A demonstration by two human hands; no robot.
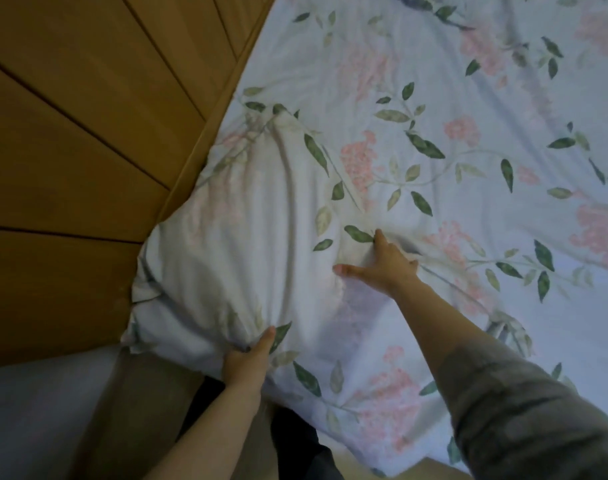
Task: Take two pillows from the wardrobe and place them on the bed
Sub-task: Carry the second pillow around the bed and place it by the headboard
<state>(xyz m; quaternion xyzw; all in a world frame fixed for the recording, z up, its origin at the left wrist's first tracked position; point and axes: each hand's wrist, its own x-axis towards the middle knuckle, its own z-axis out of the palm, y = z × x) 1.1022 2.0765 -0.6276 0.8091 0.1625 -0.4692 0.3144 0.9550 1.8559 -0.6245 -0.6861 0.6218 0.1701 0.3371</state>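
Note:
A pillow in a pale floral case lies on the bed against the wooden headboard, at the bed's near-left corner. My left hand grips the pillow's near edge, fingers curled under the cloth and thumb on top. My right hand is pressed flat on the pillow's right side, with the fingers spread. Only one pillow can be made out; its print matches the sheet, so its edges are hard to follow.
The wooden panelled headboard runs along the left. The floral sheet, wrinkled, covers the bed to the right and far side. A brown bed frame and pale floor show at the lower left.

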